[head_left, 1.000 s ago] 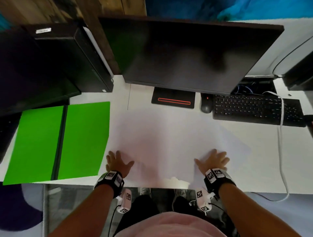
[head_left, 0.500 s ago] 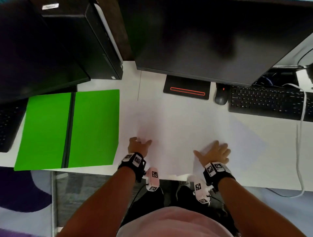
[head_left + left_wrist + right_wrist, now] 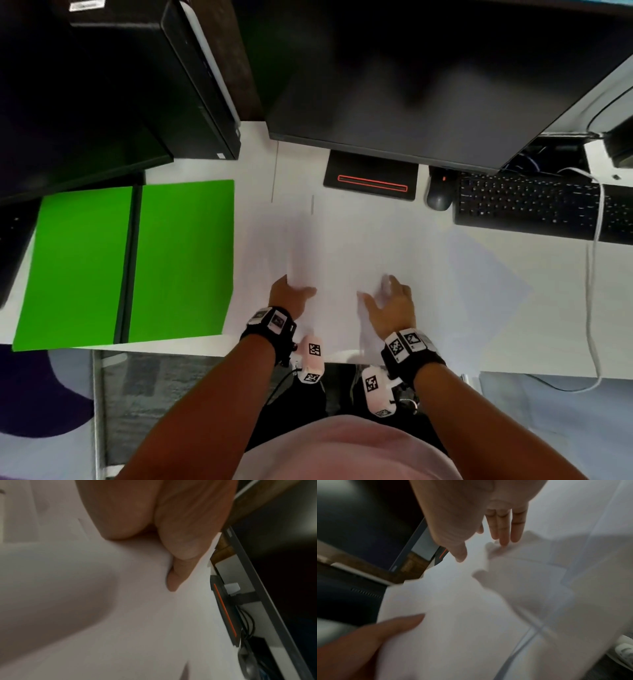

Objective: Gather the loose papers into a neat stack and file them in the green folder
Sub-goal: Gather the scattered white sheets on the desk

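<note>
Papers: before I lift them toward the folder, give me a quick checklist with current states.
1. Folder open, flat on desk: ok.
2. Left hand holds papers: ok; thumb on top, fingers hidden beneath.
3. Right hand holding: not ok; fingers straight, only touching.
4. Papers squared: not ok; one sheet juts out to the right.
5. Sheet count: cannot tell.
6. Path to folder free: ok.

Left hand (image 3: 289, 297) fingers hidden under lifted papers (image 3: 342, 246). Sheet edges wash into white desk (image 3: 548, 308); sheet count unreadable. Keyboard (image 3: 534, 209), monitor (image 3: 428, 68) cut by frame edge. Wrist views motion-blurred.
</note>
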